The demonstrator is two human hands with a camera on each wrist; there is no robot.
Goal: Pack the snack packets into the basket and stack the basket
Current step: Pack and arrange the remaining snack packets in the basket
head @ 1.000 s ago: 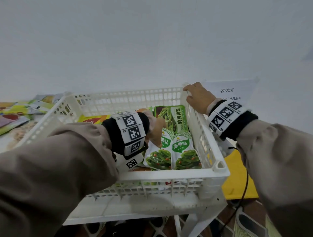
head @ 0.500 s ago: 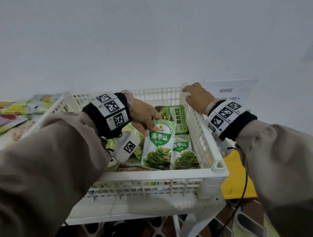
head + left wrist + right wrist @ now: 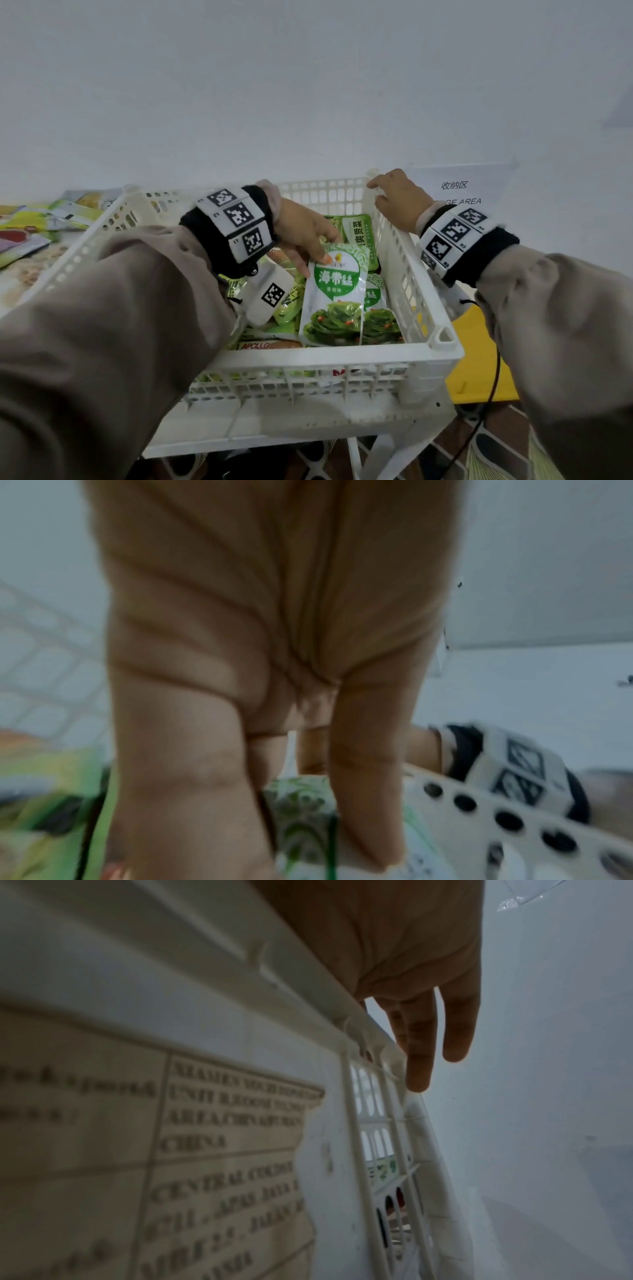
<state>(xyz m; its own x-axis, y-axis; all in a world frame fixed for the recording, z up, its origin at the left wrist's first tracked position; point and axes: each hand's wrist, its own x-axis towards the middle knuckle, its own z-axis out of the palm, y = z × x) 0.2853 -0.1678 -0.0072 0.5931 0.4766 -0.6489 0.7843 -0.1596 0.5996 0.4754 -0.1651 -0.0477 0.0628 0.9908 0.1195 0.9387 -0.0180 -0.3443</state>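
A white perforated plastic basket (image 3: 329, 356) is observed on a white stand. Inside it, towards the right wall, a white-and-green seaweed snack packet (image 3: 334, 298) is found, its long axis running near to far. Its far top edge is pinched by the left hand (image 3: 305, 236), thumb and fingers clamped on it; the packet thus extends from that hand towards the viewer. Further back, the right hand (image 3: 399, 200) is rested on the far right rim, fingers extended, nothing gripped
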